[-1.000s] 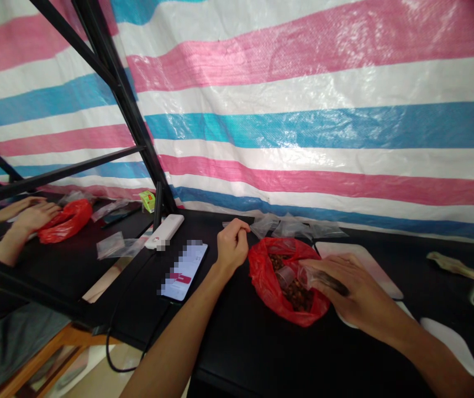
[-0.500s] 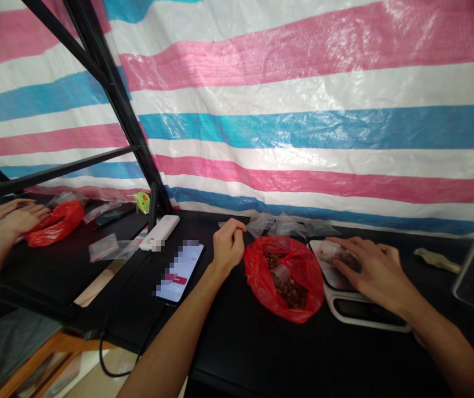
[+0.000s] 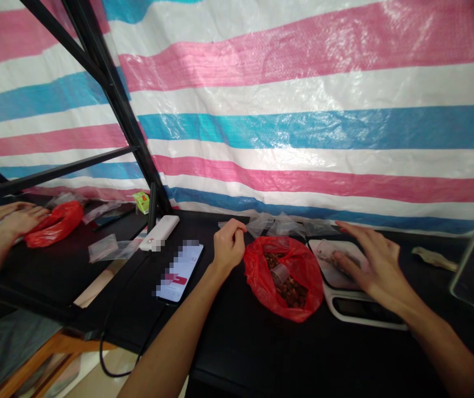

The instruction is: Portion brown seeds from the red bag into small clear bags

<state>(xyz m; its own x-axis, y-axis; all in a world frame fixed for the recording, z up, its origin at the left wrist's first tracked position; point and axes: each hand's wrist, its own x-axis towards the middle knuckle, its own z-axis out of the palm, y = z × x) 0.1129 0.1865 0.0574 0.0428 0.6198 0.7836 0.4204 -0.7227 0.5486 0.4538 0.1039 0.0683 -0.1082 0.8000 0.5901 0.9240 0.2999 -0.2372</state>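
Plastic bag (image 3: 331, 255), on scale (image 3: 359, 309), under open right grip (image 3: 375, 271)

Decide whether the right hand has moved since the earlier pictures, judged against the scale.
Yes: the right hand has lifted, its fingertips reaching past the digital scale's far edge.

A red plastic bag (image 3: 278, 282) stands between the left hand (image 3: 228, 246) and right hand (image 3: 369, 265); a hand could pass at six o'clock, along the black tabletop (image 3: 262, 354).

Black tabletop (image 3: 286, 354) with scale (image 3: 361, 309), red bag (image 3: 258, 271)
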